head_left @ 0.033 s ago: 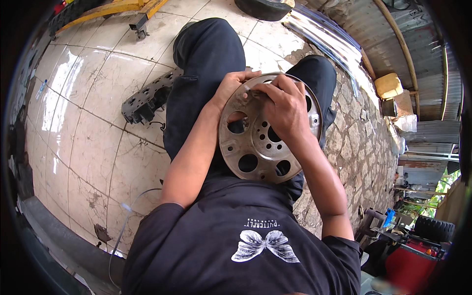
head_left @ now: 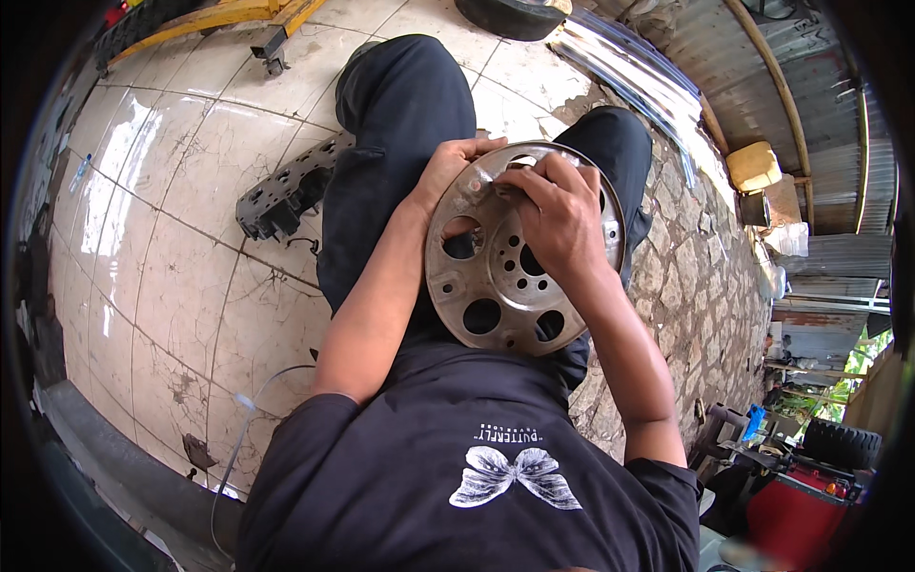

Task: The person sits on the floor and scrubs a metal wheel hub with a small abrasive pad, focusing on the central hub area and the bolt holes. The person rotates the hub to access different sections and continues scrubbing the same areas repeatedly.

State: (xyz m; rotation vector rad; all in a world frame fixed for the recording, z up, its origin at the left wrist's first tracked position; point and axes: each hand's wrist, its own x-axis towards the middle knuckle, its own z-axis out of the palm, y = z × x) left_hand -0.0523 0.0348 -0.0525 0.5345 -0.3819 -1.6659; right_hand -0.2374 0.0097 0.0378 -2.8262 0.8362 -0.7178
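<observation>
A round grey metal flexplate [head_left: 477, 278], pierced by large round holes and a ring of small ones about its hub, rests tilted over my lap. My left hand [head_left: 448, 172] grips its far left rim, fingers behind the plate; some of them show through a large hole. Over the far part of the plate, my right hand [head_left: 564, 205] is closed in a pinch, its fingertips at the face near a small hole. Whatever sits between those fingertips is hidden. That hand covers part of the hub.
A dark metal engine part [head_left: 286, 195] with many holes lies on the tiles beside my left leg. A yellow wheeled frame [head_left: 214, 19] stands far left. Stone paving [head_left: 701, 286] runs along the right, with a yellow jerrycan [head_left: 753, 167] and a red machine [head_left: 796, 515] beyond.
My right hand has shifted slightly to the right over the flexplate, its fingers still pinched. My left hand keeps its hold on the rim.
</observation>
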